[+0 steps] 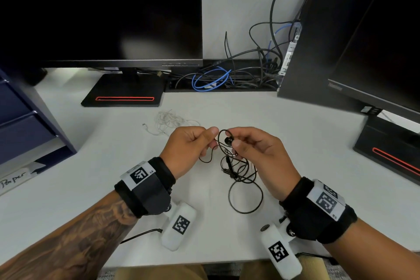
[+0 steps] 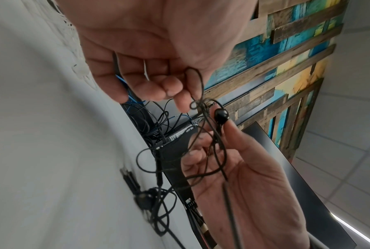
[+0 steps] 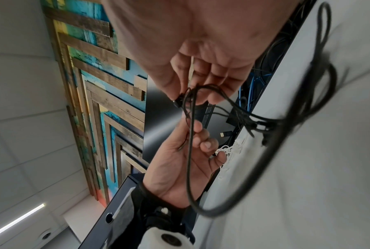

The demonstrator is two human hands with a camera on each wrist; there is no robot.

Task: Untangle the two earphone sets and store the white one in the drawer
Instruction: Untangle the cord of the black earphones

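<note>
The white earphones (image 1: pixel 167 120) lie in a loose bundle on the desk, just beyond my left hand, and show again as white earphones (image 3: pixel 227 150) in the right wrist view. My left hand (image 1: pixel 193 143) pinches the cord of the black earphones (image 1: pixel 241 175) above the desk. My right hand (image 1: pixel 250 145) pinches a black earbud (image 1: pixel 228 141) between thumb and forefinger; the same earbud (image 2: pixel 221 116) shows in the left wrist view. The rest of the black cord hangs in loops down to the desk. The blue drawer unit (image 1: pixel 20 116) stands at the left.
A monitor (image 1: pixel 102 11) on a black stand (image 1: pixel 123 91) is behind the hands. A second monitor (image 1: pixel 381 36) stands at the right. A tray of black and blue cables (image 1: pixel 213 79) runs along the back. A paper label (image 1: pixel 16 179) lies near the drawers.
</note>
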